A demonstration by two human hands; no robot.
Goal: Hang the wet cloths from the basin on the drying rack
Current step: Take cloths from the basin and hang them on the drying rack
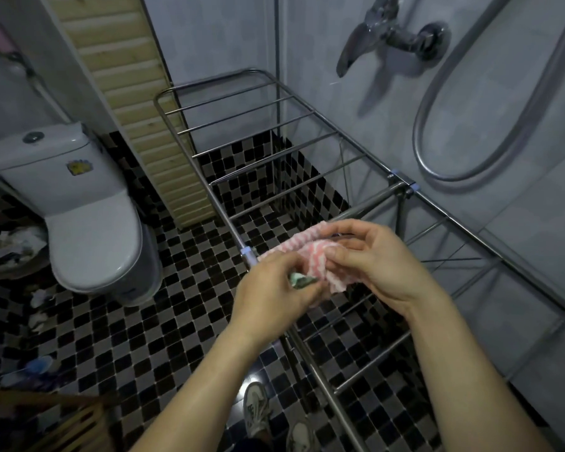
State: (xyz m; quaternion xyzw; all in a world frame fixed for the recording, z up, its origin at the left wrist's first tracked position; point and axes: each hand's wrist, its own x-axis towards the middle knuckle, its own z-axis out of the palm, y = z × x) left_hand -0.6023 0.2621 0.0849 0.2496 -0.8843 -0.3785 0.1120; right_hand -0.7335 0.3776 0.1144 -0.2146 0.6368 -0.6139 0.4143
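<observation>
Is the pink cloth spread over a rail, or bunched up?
Bunched: both the left hand and the right hand pinch the crumpled pink cloth above the drying rack.

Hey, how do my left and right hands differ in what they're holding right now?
The left hand grips a small green item; the right hand holds none. The right hand pinches the pink striped cloth and sits higher; the left hand is lower, curled round its item. Both hover over the drying rack, at the cloth.

Home bathroom: toilet (88, 207), wall shower tap (395, 34), hose (490, 102), mosaic-tiled floor (144, 337).
</observation>
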